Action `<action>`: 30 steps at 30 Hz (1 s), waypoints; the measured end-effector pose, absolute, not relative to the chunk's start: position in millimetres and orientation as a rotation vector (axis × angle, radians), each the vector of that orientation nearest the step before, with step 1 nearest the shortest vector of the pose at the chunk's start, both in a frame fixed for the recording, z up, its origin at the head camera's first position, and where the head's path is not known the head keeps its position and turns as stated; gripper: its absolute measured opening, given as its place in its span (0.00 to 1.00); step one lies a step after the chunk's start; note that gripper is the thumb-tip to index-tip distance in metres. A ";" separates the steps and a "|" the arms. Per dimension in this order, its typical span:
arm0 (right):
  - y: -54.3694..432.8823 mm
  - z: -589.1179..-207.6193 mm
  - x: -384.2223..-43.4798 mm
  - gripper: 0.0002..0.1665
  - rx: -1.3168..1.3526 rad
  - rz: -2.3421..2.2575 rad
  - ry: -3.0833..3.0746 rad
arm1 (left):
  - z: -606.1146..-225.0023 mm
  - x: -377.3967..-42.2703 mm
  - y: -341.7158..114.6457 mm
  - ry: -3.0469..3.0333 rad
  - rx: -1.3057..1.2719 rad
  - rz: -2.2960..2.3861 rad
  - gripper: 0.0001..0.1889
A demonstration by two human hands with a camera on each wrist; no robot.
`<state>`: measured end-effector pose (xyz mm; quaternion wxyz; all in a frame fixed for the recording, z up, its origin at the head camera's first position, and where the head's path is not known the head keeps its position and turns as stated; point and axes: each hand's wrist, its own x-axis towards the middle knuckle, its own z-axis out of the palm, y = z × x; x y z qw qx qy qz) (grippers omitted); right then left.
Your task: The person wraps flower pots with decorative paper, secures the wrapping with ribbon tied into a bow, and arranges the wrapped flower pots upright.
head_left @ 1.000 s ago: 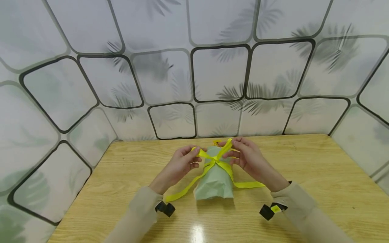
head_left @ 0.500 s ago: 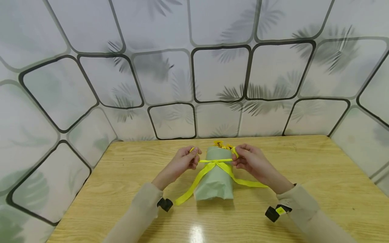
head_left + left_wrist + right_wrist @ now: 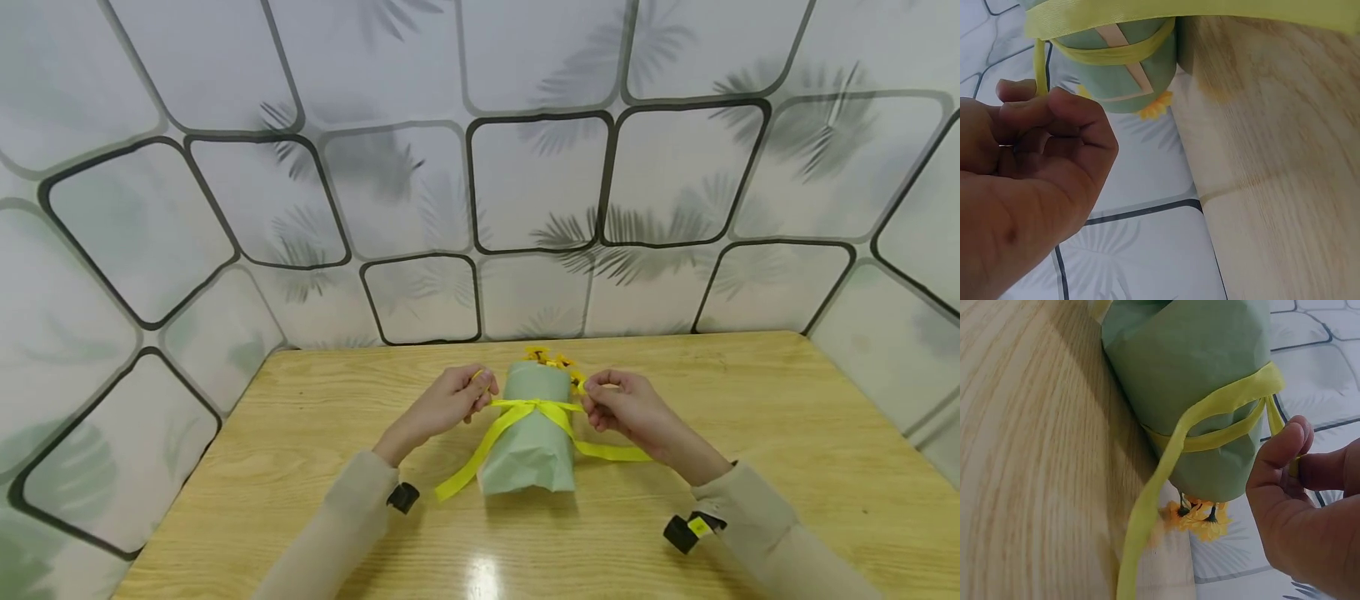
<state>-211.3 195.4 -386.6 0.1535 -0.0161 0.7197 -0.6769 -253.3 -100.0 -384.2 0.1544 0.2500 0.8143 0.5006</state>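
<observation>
A bouquet wrapped in pale green paper (image 3: 528, 462) lies on the table, with orange-yellow flowers (image 3: 558, 360) showing at its far end. Yellow ribbon (image 3: 495, 433) goes round the wrap and is knotted on top, its two tails hanging to either side. On the left of the knot, my left hand (image 3: 457, 396) pinches one ribbon part between thumb and finger. My right hand (image 3: 622, 408) pinches another on the right side. Both stretches run taut from the knot. The right wrist view shows the wrap (image 3: 1197, 369) and ribbon from the side, with the right hand (image 3: 1310, 500) gripping.
The bouquet rests on a wooden table (image 3: 337, 517). Behind it rises a pale wall covering (image 3: 540, 183) printed with dark outlines and leaves. Black wrist cameras (image 3: 681, 533) sit at both cuffs.
Both hands have moved down and slightly apart from the knot. The raised ribbon loops have been pulled into a taut, nearly level line, and the flowers have come into fuller view.
</observation>
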 end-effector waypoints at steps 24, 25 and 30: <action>188.2 -380.6 -207.6 0.20 -0.074 -1.920 2.228 | -390.0 -242.3 -109.5 2.351 0.799 1.459 0.16; 188.1 -379.5 -207.0 0.21 -0.071 -1.928 2.242 | -390.0 -241.6 -109.5 2.345 0.798 1.476 0.15; 191.1 -377.9 -202.1 0.30 -0.072 -1.934 2.285 | -390.7 -237.6 -110.7 2.335 0.751 1.590 0.15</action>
